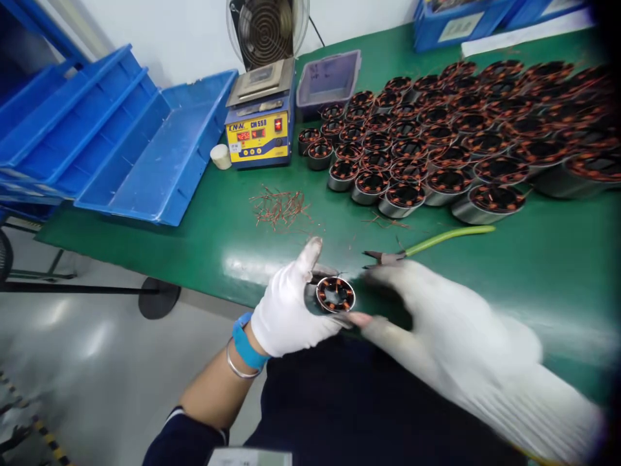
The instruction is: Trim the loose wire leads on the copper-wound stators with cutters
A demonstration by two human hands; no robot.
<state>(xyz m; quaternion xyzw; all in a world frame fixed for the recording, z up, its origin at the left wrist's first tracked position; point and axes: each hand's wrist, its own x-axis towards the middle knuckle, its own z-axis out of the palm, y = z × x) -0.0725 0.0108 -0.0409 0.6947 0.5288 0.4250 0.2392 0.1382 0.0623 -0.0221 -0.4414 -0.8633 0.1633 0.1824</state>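
My left hand [291, 310], in a white glove, grips a small round motor stator [335, 294] with copper windings at the near edge of the green table [204, 239]. My right hand [436, 317], also gloved and smeared by motion, sits just right of the stator, with a bare fingertip touching its lower side. Green-handled pliers [427, 243] lie on the table just beyond my right hand.
Several rows of stators [436, 142] fill the table's right half. Copper wire clippings [279, 207] lie in a heap. A yellow and blue solder pot [261, 126], a fan [266, 29], a grey tray [328, 81] and blue bins [121, 136] stand at the back left.
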